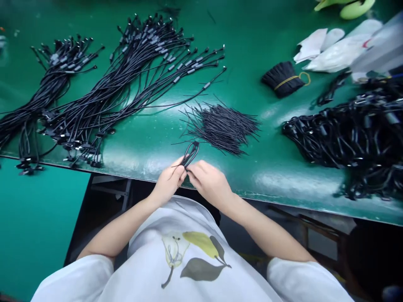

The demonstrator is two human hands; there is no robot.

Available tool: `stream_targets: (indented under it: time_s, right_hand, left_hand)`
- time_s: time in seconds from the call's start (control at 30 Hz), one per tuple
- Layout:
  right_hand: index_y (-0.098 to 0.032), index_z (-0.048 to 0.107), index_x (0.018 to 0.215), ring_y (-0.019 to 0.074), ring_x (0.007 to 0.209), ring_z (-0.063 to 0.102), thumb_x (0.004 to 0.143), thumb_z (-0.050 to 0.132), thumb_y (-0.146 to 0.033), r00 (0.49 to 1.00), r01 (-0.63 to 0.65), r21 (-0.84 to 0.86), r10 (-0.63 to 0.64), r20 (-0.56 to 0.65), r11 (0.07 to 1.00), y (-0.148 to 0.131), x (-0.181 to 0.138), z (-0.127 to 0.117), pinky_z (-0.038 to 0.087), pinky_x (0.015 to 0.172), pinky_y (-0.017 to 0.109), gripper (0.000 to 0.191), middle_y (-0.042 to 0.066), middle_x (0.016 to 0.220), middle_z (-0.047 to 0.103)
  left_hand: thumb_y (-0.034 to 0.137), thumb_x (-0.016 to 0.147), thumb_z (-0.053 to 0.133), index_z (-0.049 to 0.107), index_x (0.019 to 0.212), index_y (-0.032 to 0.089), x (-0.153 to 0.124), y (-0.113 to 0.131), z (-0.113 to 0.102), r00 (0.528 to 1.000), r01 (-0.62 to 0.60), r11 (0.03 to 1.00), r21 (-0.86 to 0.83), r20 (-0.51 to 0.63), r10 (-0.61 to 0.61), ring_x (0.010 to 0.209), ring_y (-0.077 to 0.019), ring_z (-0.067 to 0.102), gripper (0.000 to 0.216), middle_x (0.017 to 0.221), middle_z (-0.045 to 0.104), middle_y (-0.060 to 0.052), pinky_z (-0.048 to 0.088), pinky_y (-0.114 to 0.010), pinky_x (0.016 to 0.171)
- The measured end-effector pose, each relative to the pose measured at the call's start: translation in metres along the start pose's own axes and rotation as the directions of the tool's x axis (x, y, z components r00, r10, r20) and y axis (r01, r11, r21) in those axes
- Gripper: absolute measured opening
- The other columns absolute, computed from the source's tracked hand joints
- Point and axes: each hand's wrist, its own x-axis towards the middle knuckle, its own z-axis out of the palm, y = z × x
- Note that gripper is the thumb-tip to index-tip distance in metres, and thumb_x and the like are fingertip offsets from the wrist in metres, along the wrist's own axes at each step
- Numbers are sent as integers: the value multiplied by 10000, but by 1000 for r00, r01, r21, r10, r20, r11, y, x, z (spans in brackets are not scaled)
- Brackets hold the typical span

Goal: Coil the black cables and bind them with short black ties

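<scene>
At the near edge of the green table (147,142), my left hand (168,182) and my right hand (209,182) meet, fingers pinched together. Between them they hold a small coiled black cable (190,154) whose loop sticks up and away from me. A thin black tie juts left from the pinch. Just beyond the coil lies a loose heap of short black wire ties (222,126).
Long black cables with connectors fan out at the left (126,79) and far left (53,75). A pile of coiled, bundled cables (349,134) fills the right. A banded black tie bundle (281,77) and white plastic bags (336,48) lie at the back right.
</scene>
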Motion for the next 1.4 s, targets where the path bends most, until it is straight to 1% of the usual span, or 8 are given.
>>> stream_targets:
  time_s: [0.2,0.63,0.73,0.83,0.93,1.1,1.27,1.4]
  right_hand:
    - [-93,659,1034,226,1083,549,924,394,-68,742,667,-327,-634,217,669,3,13,-16,416,873,363,288,147,1184,626]
    - [-165,659,837,232,649,440,889,344,-54,487,872,-342,-678,551,349,-9,25,-17,323,561,363,337,105,707,550]
    - [-176,601,720,192,560,392,880,395,-54,544,838,-281,-671,504,468,-4,30,-15,277,522,341,288,58,620,492]
    - [-178,546,661,152,510,405,901,421,-108,752,646,-207,-567,336,735,-4,40,-11,268,508,309,279,22,571,481]
    - [-178,542,656,134,550,490,946,429,-261,959,201,44,-205,198,979,-14,44,-3,325,547,269,323,16,607,550]
    - [-179,579,676,124,538,439,908,479,-492,915,-389,594,219,340,704,-22,39,13,328,550,261,402,-11,579,502]
    - [-182,532,664,132,613,460,944,424,-421,959,-274,430,214,184,860,-13,37,4,330,609,261,384,12,643,524]
    - [-181,550,681,143,643,457,954,403,-254,995,70,-63,-65,78,996,-26,24,4,292,631,278,319,37,657,547]
  left_hand:
    - [356,904,538,518,1383,151,-2,-15,-15,996,43,992,118,69,-52,656,-125,504,522,769,600,-28,415,-233,606]
    - [212,888,422,437,1405,154,-23,-12,-20,920,323,946,-26,243,-308,418,-75,311,520,649,521,27,237,-215,411]
    - [176,829,459,227,1515,127,-31,-13,-14,969,122,952,281,172,-175,773,-170,599,725,945,645,-74,480,-302,677]
    - [231,850,471,161,1527,88,-31,-9,-13,993,-109,884,455,94,74,1305,-286,427,758,1419,455,-183,347,-446,1071]
    - [316,951,327,395,1430,109,-23,0,-20,956,-239,897,371,-71,284,1321,-277,414,527,1395,486,-167,306,-442,1117]
    - [332,954,420,686,1084,178,-29,18,-39,882,-401,866,299,-128,453,1156,-228,501,333,1138,574,-98,342,-382,1069]
    - [312,903,510,731,941,204,-38,15,-46,929,-371,803,466,192,317,867,-187,515,250,866,556,-46,411,-333,884]
    - [442,939,393,716,860,154,-22,-1,-45,995,-81,967,241,77,64,614,-148,437,440,622,444,9,401,-290,669]
